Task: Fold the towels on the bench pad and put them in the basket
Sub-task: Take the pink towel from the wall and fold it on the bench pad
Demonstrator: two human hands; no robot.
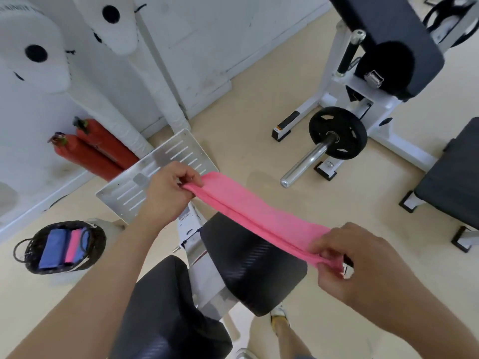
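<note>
Pale gym floor runs under everything, with a white wall at the far left. On that floor, well left of the bench, sits the basket (99,242), and in it lie folded towels (53,248), blue and pink, side by side. Behind it two red extinguishers (90,149) lean at the wall.

Your left hand (168,187) pinches one end of the towel (259,216), thumb and curled fingers closed on the cloth. The pink towel is already doubled into a long narrow band, pulled nearly straight in the air and slanting across the far edge and right corner of the pad (248,263). It does not appear to rest on the pad. Your right hand (344,255) grips the other end, fingers curled round it.

Expect it to handle light, soft and limp: it will sag the moment you slacken, and the layers can slide apart. Hold it at the corners of each end, with the stacked edges pinched together, to bring end to end.

Further right stands a weight plate (337,132) on a chrome bar (308,161). A small label on the machine's foot is too small to read, and no other writing seems legible.
</note>
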